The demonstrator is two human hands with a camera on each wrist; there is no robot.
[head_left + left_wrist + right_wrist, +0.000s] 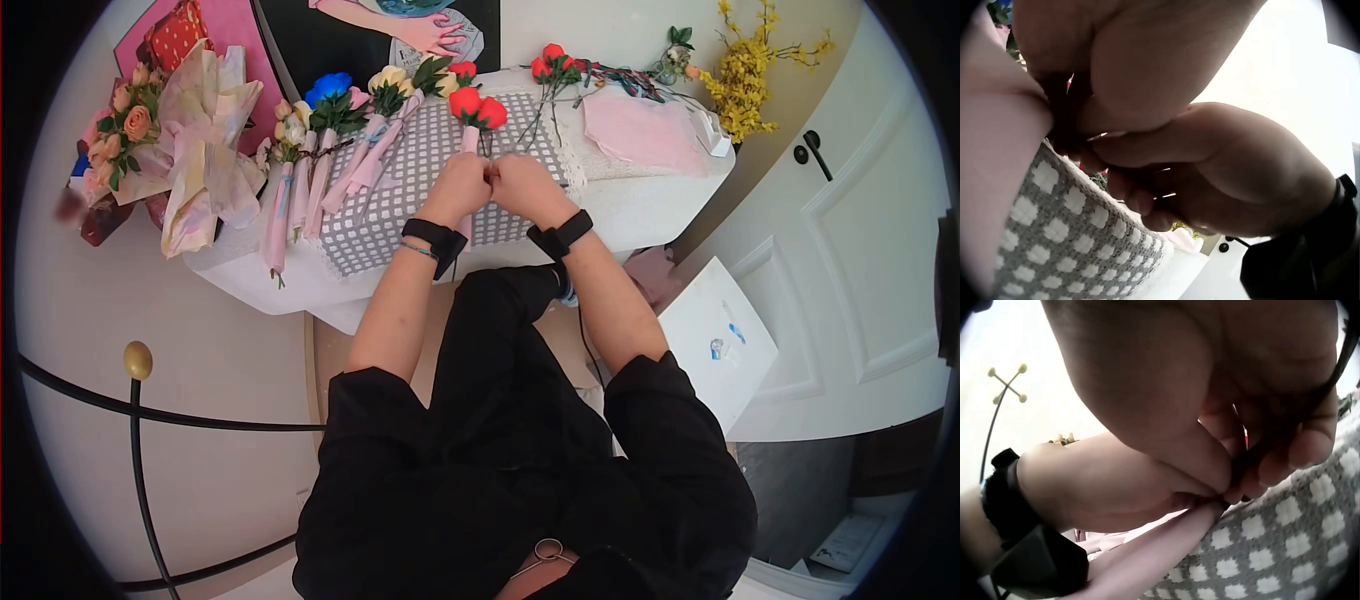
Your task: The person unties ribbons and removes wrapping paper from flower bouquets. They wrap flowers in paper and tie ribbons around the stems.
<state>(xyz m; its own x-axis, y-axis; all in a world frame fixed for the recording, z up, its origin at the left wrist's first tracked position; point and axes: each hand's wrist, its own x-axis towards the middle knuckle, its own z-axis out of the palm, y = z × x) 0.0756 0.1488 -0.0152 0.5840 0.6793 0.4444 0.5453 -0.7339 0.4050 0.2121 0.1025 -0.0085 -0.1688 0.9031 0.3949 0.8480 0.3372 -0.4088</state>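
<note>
Two red roses [465, 103] stand above my hands in the head view, over a pink paper wrap [469, 140]. My left hand [460, 187] grips the wrapped stem, whose paper [1166, 553] runs down below it in the right wrist view. Right up against it, thumb to thumb, is my right hand [528, 188]. Its curled fingers [1310, 449] pinch a thin dark strip [1342, 359] that trails off past the palm. The spot where the fingertips meet is hidden between both hands.
Several pink-wrapped flowers [320, 180] lie left on the grey-and-white checked cloth [400, 215]. A paper-wrapped bouquet [205, 150] stands farther left. Behind my right hand lie loose red roses [553, 62] with long stems, pink sheets [640, 130] and yellow flowers [745, 90].
</note>
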